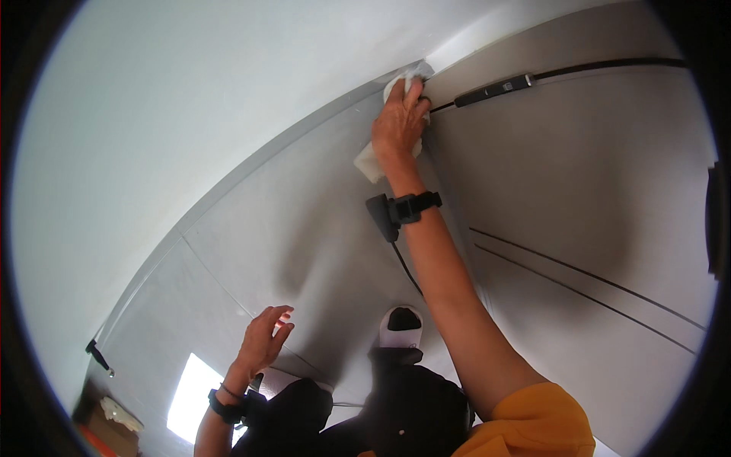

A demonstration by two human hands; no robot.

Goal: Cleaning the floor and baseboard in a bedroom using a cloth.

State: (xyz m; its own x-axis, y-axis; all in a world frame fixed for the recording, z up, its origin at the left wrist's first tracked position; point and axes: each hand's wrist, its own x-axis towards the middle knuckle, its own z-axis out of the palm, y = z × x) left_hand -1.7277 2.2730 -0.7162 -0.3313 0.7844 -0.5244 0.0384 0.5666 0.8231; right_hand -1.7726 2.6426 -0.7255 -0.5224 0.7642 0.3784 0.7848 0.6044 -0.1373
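Note:
My right hand reaches far forward into the corner where the white wall meets a grey-brown panel. Its fingers press on a crumpled white cloth, part of which hangs out below the palm. Much of the cloth is hidden under the hand. Low on the left, my left hand hovers above the grey floor with nothing in it, its fingers loosely bent and apart. Both wrists wear black straps with small devices, and a black wedge-shaped piece with a cord shows beside the right one.
A grey skirting strip runs along the white wall. Across the panel stretches a black cable with a slim inline box. My shoe stands on the grey floor. A brown box sits at lower left, with a pale item on it.

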